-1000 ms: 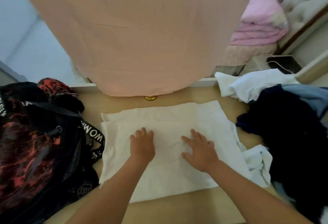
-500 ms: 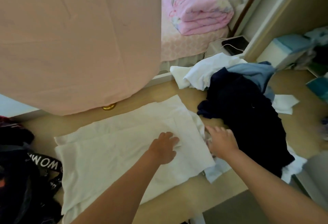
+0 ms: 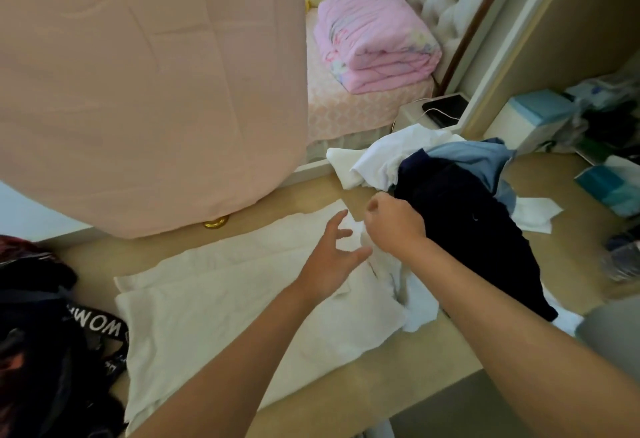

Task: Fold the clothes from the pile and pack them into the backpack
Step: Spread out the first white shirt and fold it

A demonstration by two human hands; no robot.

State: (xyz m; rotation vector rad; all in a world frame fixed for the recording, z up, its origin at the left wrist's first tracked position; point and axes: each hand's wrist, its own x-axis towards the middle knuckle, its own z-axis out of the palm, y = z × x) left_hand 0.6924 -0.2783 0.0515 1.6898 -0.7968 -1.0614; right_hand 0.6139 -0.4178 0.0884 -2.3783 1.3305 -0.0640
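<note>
A white garment (image 3: pixel 214 302) lies partly folded and flat on the beige table (image 3: pixel 346 385). My right hand (image 3: pixel 394 226) is closed on the garment's bunched right end and lifts it off the table. Just left of it, my left hand (image 3: pixel 332 261) hovers above the cloth with its fingers spread. The clothes pile (image 3: pixel 460 219) lies to the right: a dark navy piece on top, with white and blue pieces under and behind it. The black and red backpack (image 3: pixel 38 344) sits at the table's left edge, its strap lettered in white.
A pink cloth (image 3: pixel 149 84) hangs over the table's far side. Behind it is a bed with a folded pink quilt (image 3: pixel 374 39). A small gold object (image 3: pixel 216 222) lies under the cloth's hem. Blue and white boxes (image 3: pixel 533 118) stand at the right.
The view swung right from the backpack to the pile. Both hands left the flat garment's middle; my right hand gripped its right end and raised it, and my left hand lifted with fingers spread.
</note>
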